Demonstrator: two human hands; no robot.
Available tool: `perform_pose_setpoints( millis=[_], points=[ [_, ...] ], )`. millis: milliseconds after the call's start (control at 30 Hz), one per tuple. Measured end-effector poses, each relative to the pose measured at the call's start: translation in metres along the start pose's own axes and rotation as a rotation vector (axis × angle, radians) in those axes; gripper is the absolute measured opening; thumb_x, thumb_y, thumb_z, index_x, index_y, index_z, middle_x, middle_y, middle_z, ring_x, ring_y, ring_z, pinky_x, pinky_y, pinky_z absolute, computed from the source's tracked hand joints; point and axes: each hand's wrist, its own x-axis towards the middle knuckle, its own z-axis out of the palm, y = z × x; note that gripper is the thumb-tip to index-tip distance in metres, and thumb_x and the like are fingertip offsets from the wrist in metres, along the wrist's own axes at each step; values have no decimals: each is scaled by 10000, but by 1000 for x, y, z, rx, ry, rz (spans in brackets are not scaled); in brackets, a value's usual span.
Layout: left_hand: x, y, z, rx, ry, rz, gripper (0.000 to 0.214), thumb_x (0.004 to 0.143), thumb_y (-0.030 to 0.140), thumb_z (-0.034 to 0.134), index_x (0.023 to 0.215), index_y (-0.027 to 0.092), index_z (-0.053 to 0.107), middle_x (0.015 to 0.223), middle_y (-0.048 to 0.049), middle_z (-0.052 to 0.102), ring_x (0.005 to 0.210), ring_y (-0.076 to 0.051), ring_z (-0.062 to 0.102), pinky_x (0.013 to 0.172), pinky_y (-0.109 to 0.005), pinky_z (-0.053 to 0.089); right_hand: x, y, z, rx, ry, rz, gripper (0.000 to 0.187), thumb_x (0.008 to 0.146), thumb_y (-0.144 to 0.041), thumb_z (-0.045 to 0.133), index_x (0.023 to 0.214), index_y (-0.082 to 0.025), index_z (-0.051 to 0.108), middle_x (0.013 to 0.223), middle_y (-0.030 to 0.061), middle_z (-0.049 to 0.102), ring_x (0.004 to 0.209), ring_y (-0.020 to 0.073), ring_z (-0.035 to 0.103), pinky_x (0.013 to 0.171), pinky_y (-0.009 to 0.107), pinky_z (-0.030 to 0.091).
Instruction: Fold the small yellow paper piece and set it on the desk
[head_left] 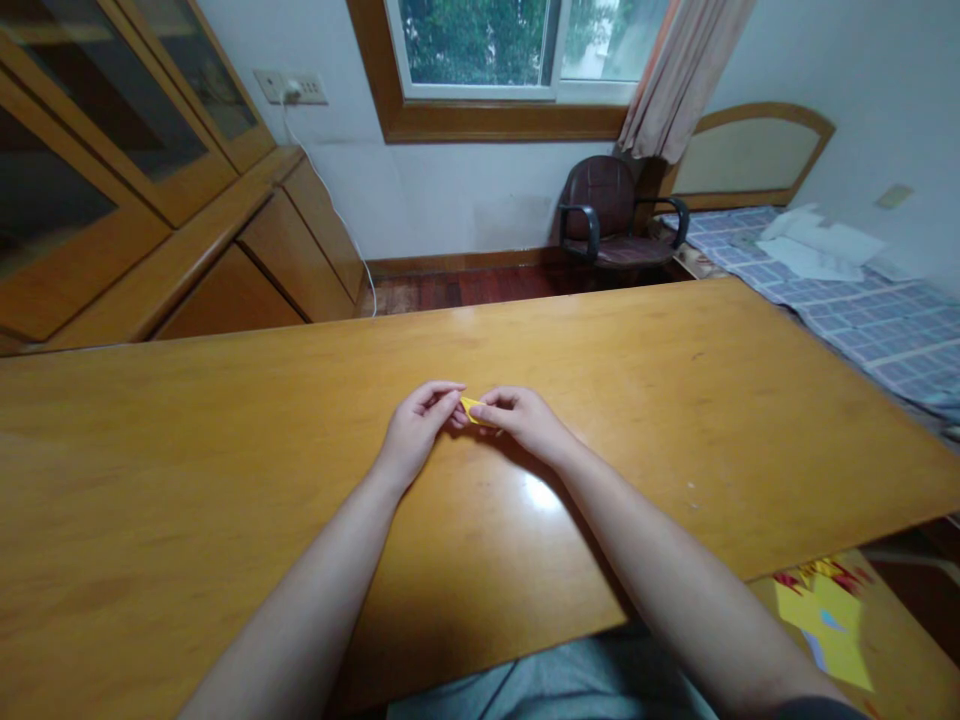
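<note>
Between my two hands, just above the middle of the wooden table point(225, 480), is a small folded piece of yellow paper point(472, 408). My right hand point(517, 415) pinches its right part, thumb on top. The fingers of my left hand point(426, 418) are closed at its left end, with thumb and fingertips against the paper. Parts of the paper are hidden behind the fingers, so its full shape does not show.
At the lower right, beside the table, a lower surface holds yellow paper sheets point(825, 620) and small red and yellow folded pieces point(825, 572). A brown armchair point(604, 205) stands beyond the far edge. A bed point(847, 300) is at right, wooden cabinets point(247, 250) at left.
</note>
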Motion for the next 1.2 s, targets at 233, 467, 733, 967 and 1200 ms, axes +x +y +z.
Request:
perform_pose_setpoints(
  millis=[233,467,733,967,1200],
  points=[
    [-3,2,1,36,-34,-11,278,727,398,772,866,165,709,798,-27,709,706,-158,660,736,-291,542,0,-1,-6,58,-89,-2,354,737,-475,754,805,-132,699,733,34,695,639,116,588,650,256,449],
    [-2,-1,0,48,28,-5,273,738,389,770,871,163,692,772,-23,709,707,-156,667,721,-276,542,-1,-2,-5,76,-60,15,366,736,-473,761,848,-131,696,686,19,678,614,108,591,611,237,450],
    [-2,4,2,53,39,-38,320,712,391,783,894,157,666,751,-14,701,676,-146,665,689,-263,536,0,1,-3,113,-26,18,386,712,-488,773,803,-124,683,668,21,672,599,108,585,613,250,468],
    [-2,4,1,139,-46,-109,295,763,422,731,833,138,683,612,-12,663,544,-119,592,556,-232,480,1,1,-3,85,-36,12,368,720,-476,763,772,-123,675,644,10,651,590,106,584,607,247,463],
    [0,2,0,53,45,-118,283,751,413,738,767,143,659,655,-30,685,547,-121,601,538,-233,482,2,-1,-2,96,94,13,349,704,-461,763,774,-131,677,647,11,663,571,106,590,591,245,461]
  ],
)
